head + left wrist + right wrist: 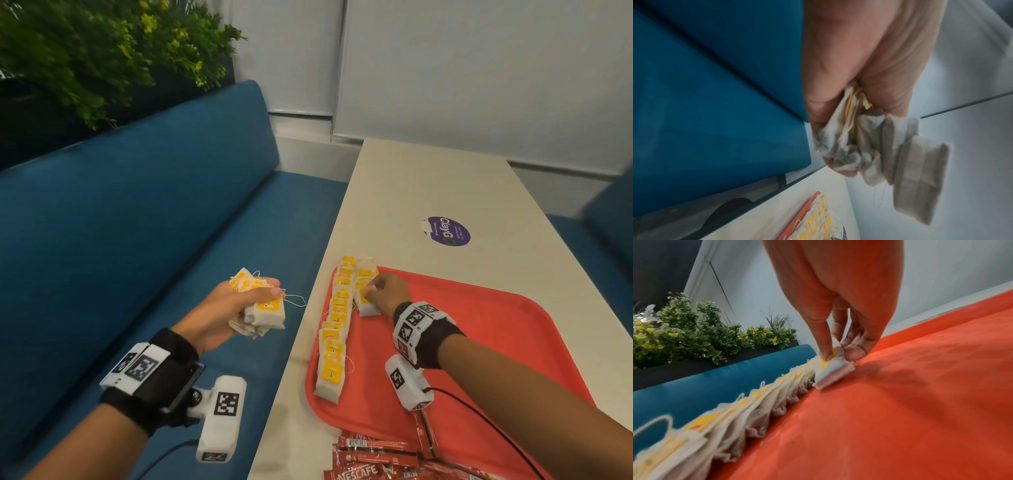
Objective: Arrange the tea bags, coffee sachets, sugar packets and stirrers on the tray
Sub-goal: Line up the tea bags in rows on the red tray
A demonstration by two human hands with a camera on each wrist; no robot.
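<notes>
Laying tea bags in rows on the red tray (496, 342), lower right of the head view. The right hand (390, 294) has thumb & fingertips curled down on a single tea bag (367, 303), pinching it by the yellow tag end while its far end rests on the tray floor, just beside the first row of tea bags (337, 329) that runs along the tray's left rim. In the right wrist view that tea bag (833, 371) sits tilted, one edge down, touching the end of the row. A 2nd short row starts above it, near frame centre.

The left hand (222, 308) is off the table, over the blue bench (137, 222), left of centre, fingers wrapped tight round a bundle of tea bags (260, 310) w/ strings dangling loose. In the left wrist view the bundle (879, 146) looks crumpled, one bag hanging out at the edge.

Nescafe coffee sachets (373, 459) lie in a loose heap at bottom centre, partly on the tray's near rim. Sugar packets & stirrers: not visible.

Risks, as I judge them: the hanging bag could slip from the left-hand bundle onto the bench, since grip on it looks weak. Loose strings may snag neighbours, so lifting the right hand could drag the row askew. Row 1 overlaps the rim, so a nudge could tip bags off the tray's left side.
</notes>
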